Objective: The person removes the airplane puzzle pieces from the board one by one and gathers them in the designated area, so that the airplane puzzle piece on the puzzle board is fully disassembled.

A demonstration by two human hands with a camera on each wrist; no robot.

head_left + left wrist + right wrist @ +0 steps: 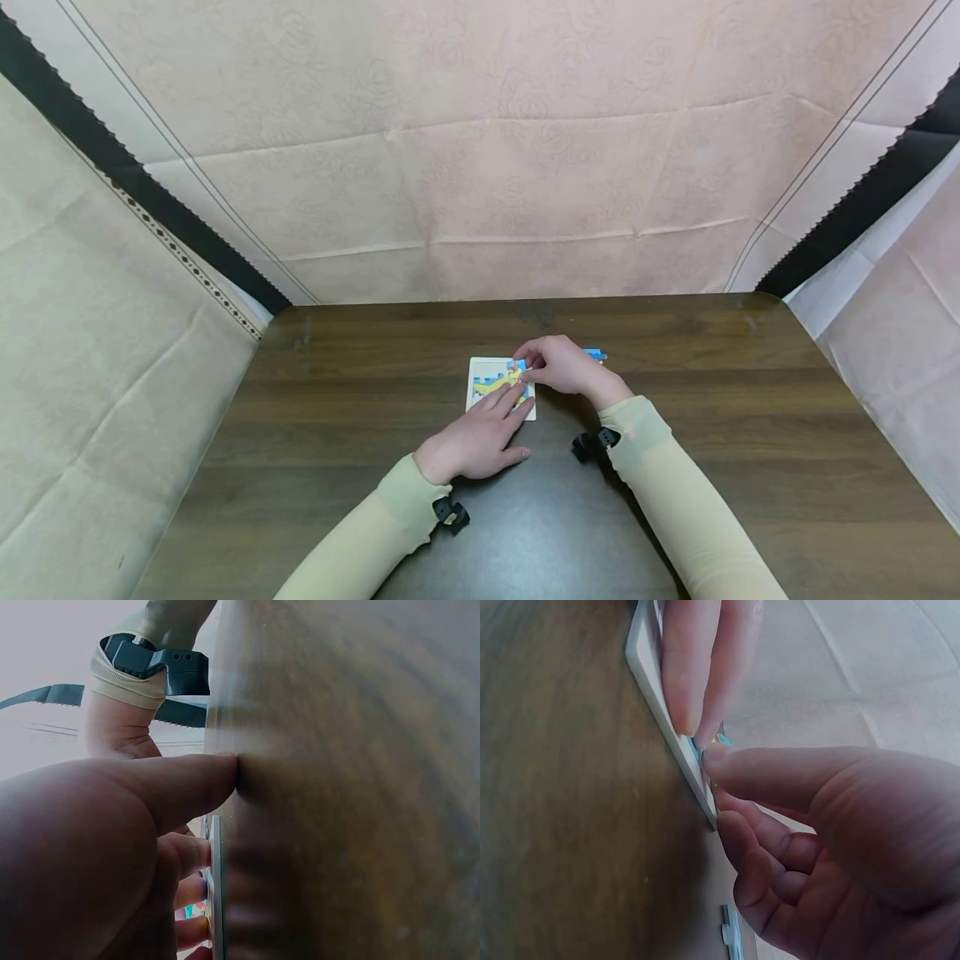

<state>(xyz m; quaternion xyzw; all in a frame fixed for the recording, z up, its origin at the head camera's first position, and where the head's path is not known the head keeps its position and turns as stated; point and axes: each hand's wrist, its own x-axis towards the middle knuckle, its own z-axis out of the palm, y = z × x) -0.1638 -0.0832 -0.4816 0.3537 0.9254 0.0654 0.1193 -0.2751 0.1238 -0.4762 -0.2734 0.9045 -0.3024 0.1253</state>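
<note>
A small white-framed jigsaw puzzle [480, 365] with a blue and yellow picture lies flat on the table. My left hand [476, 437] rests its straight fingers on the puzzle's lower right part; its thumb touches the tabletop beside it. From the right, my right hand [562, 367] reaches over the upper right corner and pinches a small blue puzzle piece [724, 739] between thumb and forefinger, most of it hidden. The right hand's other fingers are curled by the frame edge. In the left wrist view, the puzzle's thin edge [217, 885] shows beneath the left fingers.
Another blue puzzle piece [595, 354] lies on the table behind the right hand, partly hidden by it. The brown wooden table [360, 358] ends at a back edge, with pale cloth [525, 183] hanging behind and at both sides. Each wrist wears a black camera.
</note>
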